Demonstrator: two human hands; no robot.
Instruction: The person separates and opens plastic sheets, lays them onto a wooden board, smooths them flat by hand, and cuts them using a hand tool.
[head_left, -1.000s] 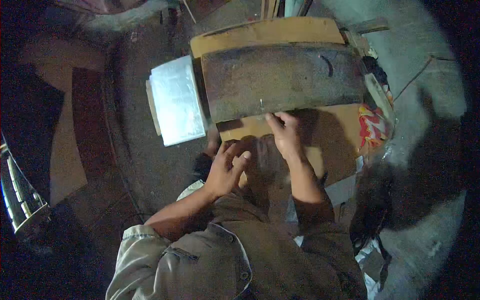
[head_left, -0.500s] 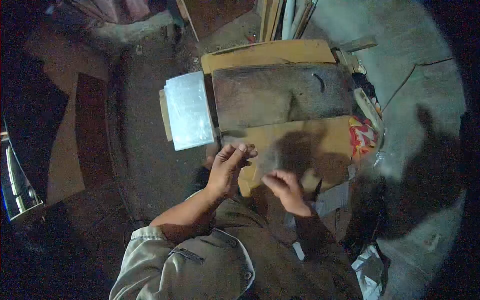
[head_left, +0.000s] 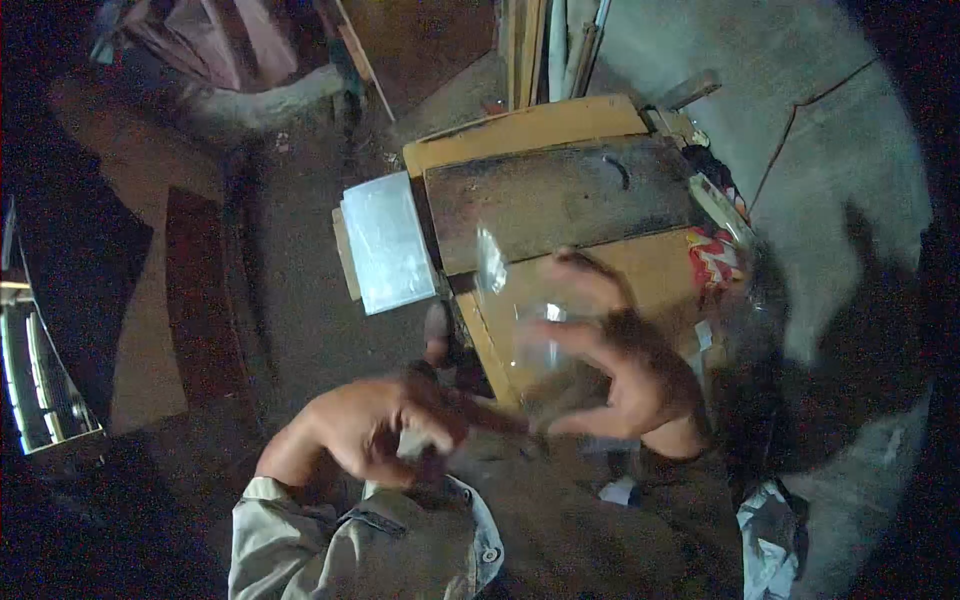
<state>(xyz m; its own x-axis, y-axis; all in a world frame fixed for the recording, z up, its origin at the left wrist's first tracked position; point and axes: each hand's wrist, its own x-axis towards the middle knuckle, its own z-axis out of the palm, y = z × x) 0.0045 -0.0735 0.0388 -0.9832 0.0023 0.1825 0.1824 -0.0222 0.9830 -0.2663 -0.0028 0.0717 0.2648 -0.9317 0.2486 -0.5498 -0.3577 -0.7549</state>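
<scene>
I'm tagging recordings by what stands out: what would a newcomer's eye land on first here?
Probably the bright, pale sheets, glowing against the dark floor just left of the tan board. Next, likely the red, yellow and white patterned item at that board's right edge. The motion-blurred left hand and right hand also stand out in the foreground, with clear, glinting patches just beyond the right one.
</scene>
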